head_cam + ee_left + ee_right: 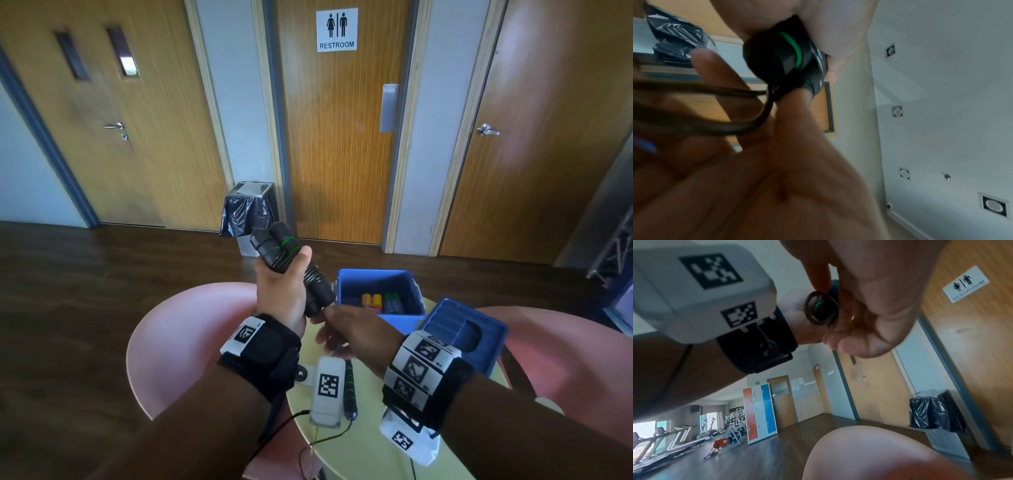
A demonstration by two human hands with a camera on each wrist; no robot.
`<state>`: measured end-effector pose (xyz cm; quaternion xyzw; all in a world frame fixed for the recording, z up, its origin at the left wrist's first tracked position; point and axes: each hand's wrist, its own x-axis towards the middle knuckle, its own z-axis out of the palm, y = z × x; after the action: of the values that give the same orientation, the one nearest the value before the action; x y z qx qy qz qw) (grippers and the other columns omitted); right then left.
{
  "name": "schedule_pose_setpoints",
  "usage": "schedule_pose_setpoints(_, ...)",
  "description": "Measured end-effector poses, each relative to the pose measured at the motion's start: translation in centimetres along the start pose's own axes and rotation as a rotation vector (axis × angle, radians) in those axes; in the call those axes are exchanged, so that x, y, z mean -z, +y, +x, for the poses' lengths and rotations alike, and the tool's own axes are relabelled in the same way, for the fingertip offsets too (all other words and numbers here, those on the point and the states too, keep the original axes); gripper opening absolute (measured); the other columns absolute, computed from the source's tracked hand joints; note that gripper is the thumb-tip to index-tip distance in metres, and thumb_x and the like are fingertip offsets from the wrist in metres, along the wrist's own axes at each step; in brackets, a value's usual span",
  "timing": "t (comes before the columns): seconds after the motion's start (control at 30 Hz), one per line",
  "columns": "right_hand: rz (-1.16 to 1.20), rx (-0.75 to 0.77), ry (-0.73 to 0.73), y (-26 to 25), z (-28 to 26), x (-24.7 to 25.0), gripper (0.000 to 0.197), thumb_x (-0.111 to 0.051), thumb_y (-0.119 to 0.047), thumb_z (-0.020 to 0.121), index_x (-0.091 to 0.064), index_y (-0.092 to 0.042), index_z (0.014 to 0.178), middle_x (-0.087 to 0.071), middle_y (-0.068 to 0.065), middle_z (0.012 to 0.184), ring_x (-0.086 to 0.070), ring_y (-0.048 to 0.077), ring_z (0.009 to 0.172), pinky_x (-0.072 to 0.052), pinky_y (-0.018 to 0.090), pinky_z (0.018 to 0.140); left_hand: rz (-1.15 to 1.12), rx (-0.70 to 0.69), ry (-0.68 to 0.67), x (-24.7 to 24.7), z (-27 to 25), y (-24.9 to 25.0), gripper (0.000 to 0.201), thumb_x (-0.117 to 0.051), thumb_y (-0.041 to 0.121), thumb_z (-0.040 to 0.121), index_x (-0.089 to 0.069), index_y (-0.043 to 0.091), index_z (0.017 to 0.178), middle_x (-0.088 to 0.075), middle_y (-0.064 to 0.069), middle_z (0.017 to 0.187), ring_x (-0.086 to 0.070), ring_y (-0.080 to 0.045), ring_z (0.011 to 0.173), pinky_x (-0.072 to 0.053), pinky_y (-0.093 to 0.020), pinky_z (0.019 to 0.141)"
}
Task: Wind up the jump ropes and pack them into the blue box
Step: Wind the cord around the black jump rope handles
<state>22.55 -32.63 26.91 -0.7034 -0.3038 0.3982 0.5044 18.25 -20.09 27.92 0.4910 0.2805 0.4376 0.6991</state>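
My left hand [283, 294] grips a black jump rope [289, 263] with green rings, both handles held together and tilted, raised over the table's far left edge. Dark cord is coiled round the handles. My right hand [346, 330] is at the bundle's lower end; in the right wrist view its fingers [863, 308] pinch the cord at the handle tip [821, 310]. A loose cord loop [748, 126] hangs below the handles [785, 60]. The blue box [414, 291] stands open just beyond, holding coloured blocks. A second black-and-green handle [350, 389] lies on the table.
The blue lid [462, 330] lies right of the box on the small round yellow table [359, 452]. Pink chairs stand at the left [178, 342] and right [565, 359]. A lined bin [247, 214] stands by the restroom door. Thin cables trail over the table's near edge.
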Motion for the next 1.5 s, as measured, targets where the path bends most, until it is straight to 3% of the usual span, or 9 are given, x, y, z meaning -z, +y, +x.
schedule_pose_setpoints(0.13, 0.332, -0.09, 0.039, -0.4, 0.7, -1.1, 0.027, -0.035, -0.003, 0.1, -0.056, -0.012, 0.085, -0.047, 0.003, 0.059, -0.04, 0.013, 0.046, -0.036, 0.023, 0.046, 0.026, -0.019, 0.052, 0.2, 0.1, -0.5, 0.04, -0.08, 0.045, 0.065, -0.057, 0.033, 0.095, -0.069, -0.005, 0.086, -0.068, -0.028, 0.081, -0.057, -0.05, 0.077)
schedule_pose_setpoints(0.3, 0.063, -0.298, -0.001, -1.3, 0.9, -0.9, 0.023, -0.049, -0.025, 0.091, -0.044, -0.018, 0.07, -0.026, -0.003, 0.053, -0.019, 0.013, 0.042, -0.015, 0.023, 0.045, 0.289, -0.174, 0.041, 0.8, -0.9, -0.8, 0.034, -0.075, 0.034, 0.081, -0.049, 0.033, 0.102, -0.065, 0.008, 0.088, -0.063, 0.003, 0.072, -0.048, -0.02, 0.069)
schedule_pose_setpoints(0.53, 0.038, -0.334, 0.068, 0.5, 1.5, -2.0, 0.029, -0.053, -0.017, 0.089, -0.035, -0.02, 0.067, -0.022, 0.0, 0.055, -0.017, 0.016, 0.045, -0.014, 0.023, 0.048, 0.613, -0.324, -0.101, 1.9, -0.8, -2.2, 0.045, -0.078, 0.03, 0.079, -0.043, 0.028, 0.108, -0.06, 0.016, 0.086, -0.058, 0.009, 0.075, -0.044, -0.024, 0.071)
schedule_pose_setpoints(0.67, -0.095, -0.336, 0.143, 1.5, 1.6, -2.2, 0.036, -0.055, -0.022, 0.088, -0.035, -0.014, 0.058, -0.03, 0.003, 0.046, -0.026, 0.018, 0.039, -0.024, 0.018, 0.044, 0.69, -0.311, -0.141, 2.4, -0.8, -3.0, 0.055, -0.077, 0.036, 0.079, -0.042, 0.027, 0.12, -0.062, 0.012, 0.09, -0.06, -0.001, 0.078, -0.049, -0.026, 0.076)
schedule_pose_setpoints(0.83, -0.181, -0.367, 0.175, 1.9, 1.7, -2.6, 0.038, -0.054, -0.026, 0.092, -0.041, -0.011, 0.059, -0.039, 0.007, 0.045, -0.034, 0.02, 0.037, -0.026, 0.02, 0.044, 0.734, -0.285, -0.156, 2.5, -1.1, -3.6, 0.064, -0.075, 0.034, 0.083, -0.041, 0.014, 0.133, -0.057, 0.011, 0.09, -0.053, 0.002, 0.072, -0.036, -0.013, 0.07)
schedule_pose_setpoints(1.0, -0.143, -0.432, 0.148, 2.0, 1.9, -2.5, 0.027, -0.053, -0.02, 0.093, -0.048, -0.013, 0.068, -0.05, 0.007, 0.059, -0.044, 0.019, 0.044, -0.033, 0.021, 0.047, 0.762, -0.287, -0.189, 2.5, -1.2, -3.5, 0.064, -0.073, 0.035, 0.084, -0.039, 0.014, 0.134, -0.058, 0.007, 0.094, -0.056, -0.011, 0.079, -0.039, -0.018, 0.073)
schedule_pose_setpoints(1.17, 0.33, -0.342, 0.136, 1.8, 1.6, -2.6, 0.035, -0.051, -0.042, 0.098, -0.051, -0.014, 0.077, -0.028, -0.003, 0.053, -0.021, 0.013, 0.044, -0.014, 0.023, 0.049, 0.565, -0.274, -0.045, 2.4, -0.9, -2.5, 0.045, -0.076, 0.031, 0.081, -0.041, 0.029, 0.11, -0.061, 0.01, 0.087, -0.064, -0.01, 0.08, -0.049, -0.028, 0.074)
schedule_pose_setpoints(1.4, 0.234, -0.113, 0.188, 0.6, 0.7, -1.8, 0.044, -0.043, -0.052, 0.1, -0.051, -0.013, 0.08, -0.028, -0.002, 0.053, -0.022, 0.013, 0.044, -0.017, 0.023, 0.044, 0.186, -0.168, -0.064, 2.3, -1.6, -1.3, 0.039, -0.084, 0.025, 0.072, -0.058, 0.02, 0.101, -0.069, -0.005, 0.086, -0.07, -0.017, 0.076, -0.057, -0.031, 0.07)
schedule_pose_setpoints(1.5, 0.222, -0.058, 0.193, 0.6, 0.8, -1.2, 0.044, -0.041, -0.048, 0.102, -0.045, -0.016, 0.073, -0.028, -0.003, 0.052, -0.022, 0.013, 0.041, -0.018, 0.023, 0.042, 0.021, 0.011, -0.179, 2.6, -1.2, -1.7, 0.033, -0.086, 0.026, 0.064, -0.069, 0.013, 0.089, -0.066, -0.015, 0.081, -0.064, -0.034, 0.077, -0.053, -0.054, 0.083)
